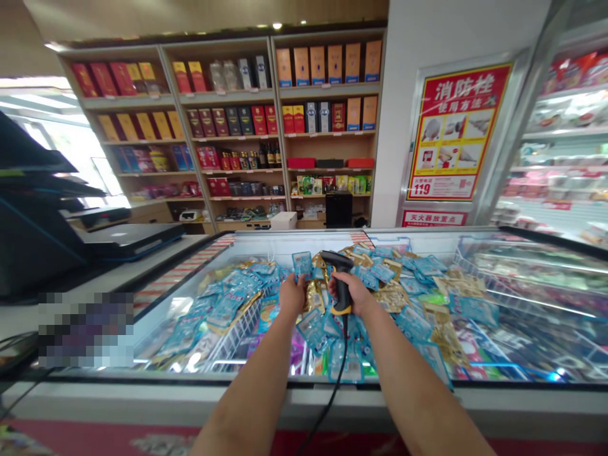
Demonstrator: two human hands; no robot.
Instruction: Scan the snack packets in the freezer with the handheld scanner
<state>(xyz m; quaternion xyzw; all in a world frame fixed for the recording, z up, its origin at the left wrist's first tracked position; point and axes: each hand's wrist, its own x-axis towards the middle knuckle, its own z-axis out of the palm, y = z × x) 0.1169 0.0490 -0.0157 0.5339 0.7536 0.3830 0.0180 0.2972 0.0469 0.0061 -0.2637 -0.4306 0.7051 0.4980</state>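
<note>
In the head view, the left hand (291,294) is closed on the lower edge of a blue packet (302,263), which it holds up over the heap, face towards the camera; the right hand (354,290) is wrapped around the grip of a scanner (340,288), black with yellow trim; the scanner's nose points left, towards the blue packet, and the two stand near each other but apart; a black cable (345,329) hangs from the foot of the grip and runs down between the forearms; below and around both hands, blue packets (235,297) and gold packets (392,297) lie loosely piled and overlapping across the freezer (190,405); a white wire basket (242,329) shows at the left of the heap, with purple packs (297,351) beside it, partly hidden by the left forearm.

Left of the freezer, a table (142,269) bears a flat black machine (128,235); a patch at that side is pixelated and cannot be read; behind the freezer, wooden shelves (327,146) carry rows of boxes (301,66), red, orange and dark, with bottles among them; a red and yellow sign (446,136) hangs on the wall to their right; at the far right, lit shelving holds packaged goods (582,114).
</note>
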